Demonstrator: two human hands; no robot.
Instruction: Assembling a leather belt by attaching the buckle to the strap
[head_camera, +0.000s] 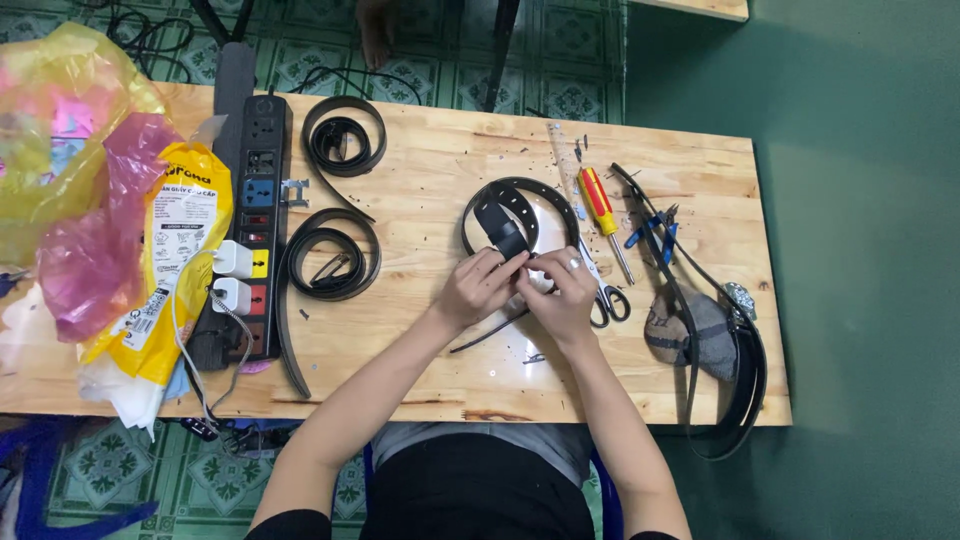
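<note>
Both my hands meet at the middle of the wooden table (430, 170). My left hand (477, 288) and my right hand (558, 290) pinch the end of a black leather belt (505, 215), which curls in a loop just beyond my fingers. The belt's folded end rises between my thumbs. A thin black strip runs out below my left hand toward me. A ring shows on a finger of my right hand.
Scissors (605, 295), a red-and-yellow screwdriver (600, 205) and blue pliers (655, 228) lie right of my hands. Another belt with a metal buckle (738, 360) drapes over a grey pouch (690, 330). Two coiled belts (335, 255), a power strip (255, 220) and plastic bags (90, 200) sit left.
</note>
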